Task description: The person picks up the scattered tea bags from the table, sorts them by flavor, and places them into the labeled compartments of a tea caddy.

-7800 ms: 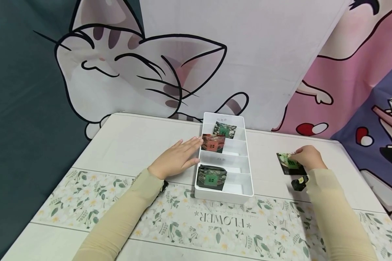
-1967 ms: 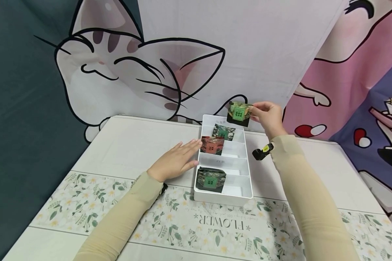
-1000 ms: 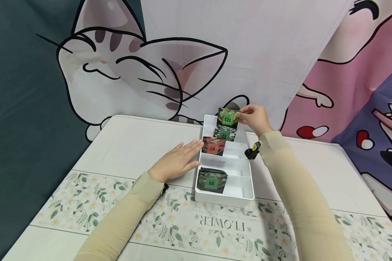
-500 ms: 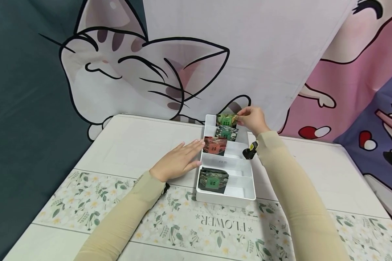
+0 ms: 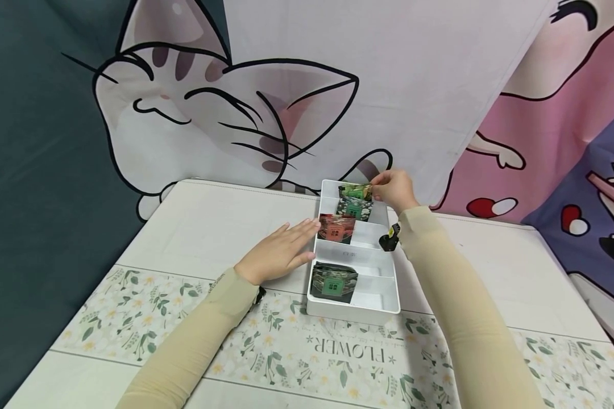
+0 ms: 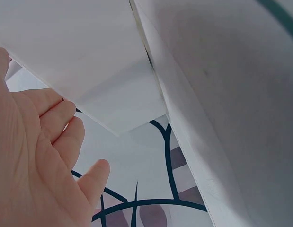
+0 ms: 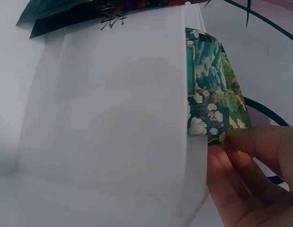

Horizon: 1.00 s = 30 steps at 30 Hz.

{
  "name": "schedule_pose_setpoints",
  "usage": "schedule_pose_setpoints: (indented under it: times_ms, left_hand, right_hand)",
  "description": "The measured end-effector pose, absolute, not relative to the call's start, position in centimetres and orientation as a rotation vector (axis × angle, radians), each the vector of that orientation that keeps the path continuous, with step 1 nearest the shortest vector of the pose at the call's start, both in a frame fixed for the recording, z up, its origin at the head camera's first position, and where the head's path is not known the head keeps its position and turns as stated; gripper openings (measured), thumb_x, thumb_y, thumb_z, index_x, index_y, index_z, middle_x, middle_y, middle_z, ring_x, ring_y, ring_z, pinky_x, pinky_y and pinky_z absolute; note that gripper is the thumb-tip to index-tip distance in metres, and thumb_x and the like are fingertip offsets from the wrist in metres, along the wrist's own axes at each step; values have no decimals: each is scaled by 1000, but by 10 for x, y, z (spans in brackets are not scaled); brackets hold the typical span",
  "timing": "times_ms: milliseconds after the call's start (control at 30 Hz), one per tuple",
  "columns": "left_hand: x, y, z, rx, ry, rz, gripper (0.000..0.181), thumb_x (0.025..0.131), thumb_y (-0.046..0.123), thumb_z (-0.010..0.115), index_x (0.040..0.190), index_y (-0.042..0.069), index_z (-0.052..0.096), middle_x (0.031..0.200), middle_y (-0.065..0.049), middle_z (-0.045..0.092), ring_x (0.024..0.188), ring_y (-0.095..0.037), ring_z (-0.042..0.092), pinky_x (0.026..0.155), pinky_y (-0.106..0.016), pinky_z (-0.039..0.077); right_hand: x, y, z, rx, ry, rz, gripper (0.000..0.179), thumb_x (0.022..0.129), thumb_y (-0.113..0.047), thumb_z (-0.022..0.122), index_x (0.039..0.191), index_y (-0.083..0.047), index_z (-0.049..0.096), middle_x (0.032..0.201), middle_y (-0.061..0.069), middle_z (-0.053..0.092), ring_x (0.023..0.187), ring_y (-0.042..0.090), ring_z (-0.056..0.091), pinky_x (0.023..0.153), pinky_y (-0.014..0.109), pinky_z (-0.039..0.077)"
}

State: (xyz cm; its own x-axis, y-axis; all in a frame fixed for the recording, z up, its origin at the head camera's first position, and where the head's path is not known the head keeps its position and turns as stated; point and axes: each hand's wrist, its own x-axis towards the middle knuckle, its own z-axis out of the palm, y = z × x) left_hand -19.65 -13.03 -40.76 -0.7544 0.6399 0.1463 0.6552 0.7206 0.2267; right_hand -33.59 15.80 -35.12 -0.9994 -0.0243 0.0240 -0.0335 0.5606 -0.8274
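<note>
A white divided box (image 5: 353, 313) stands on the table, with small printed tea packets in its compartments. At its far end my right hand (image 5: 395, 190) pinches the right edge of a green and gold tea packet (image 5: 355, 192), now low in the back compartment. Just in front is a dark packet with white flowers (image 5: 355, 209); in the right wrist view this flowered packet (image 7: 205, 94) overlaps the green one. My left hand (image 5: 278, 254) lies against the box's left wall with straight fingers, fingertips by the red packet (image 5: 336, 228); the left wrist view shows the hand (image 6: 47, 142) along the wall.
Several dark green packets (image 5: 335, 282) stand in the nearest compartment. The compartment behind them bears handwriting on its divider. A white tablecloth with a floral band (image 5: 184, 307) covers the table, and a curtain with a cartoon cat (image 5: 184, 113) hangs behind it.
My right hand has picked up the green packet from the table at right, carried it left over the box and lowered it into the back compartment. The left hand stays at the box wall.
</note>
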Motion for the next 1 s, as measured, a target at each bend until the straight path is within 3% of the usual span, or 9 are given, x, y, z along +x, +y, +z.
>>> schedule_pose_setpoints:
  times_ms: [400, 633, 1000]
  left_hand:
    - [-197, -131, -409, -1075, -2866, -401, 68, 109, 50, 33, 163, 12, 18, 168, -3, 14, 155, -22, 15, 126, -45, 9]
    - [-197, -131, -409, -1080, -2864, -394, 68, 109, 50, 34, 163, 12, 18, 168, -4, 14, 155, -23, 16, 126, -45, 9]
    - [-197, -131, -409, -1078, -2874, -392, 67, 109, 48, 35, 163, 11, 18, 168, -5, 14, 155, -24, 18, 126, -46, 9]
  right_hand:
    - [-335, 153, -353, 77, -2806, 1348, 6, 93, 2, 66, 96, 5, 71, 94, 19, 72, 75, 26, 67, 61, 24, 56]
    - [-331, 153, -351, 100, -2840, 1284, 10, 96, -1, 64, 96, 7, 70, 97, 24, 72, 78, 28, 70, 65, 26, 58]
    - [-333, 152, -353, 50, -2867, 1255, 14, 96, -4, 64, 92, 8, 71, 90, 21, 70, 70, 21, 68, 71, 34, 60]
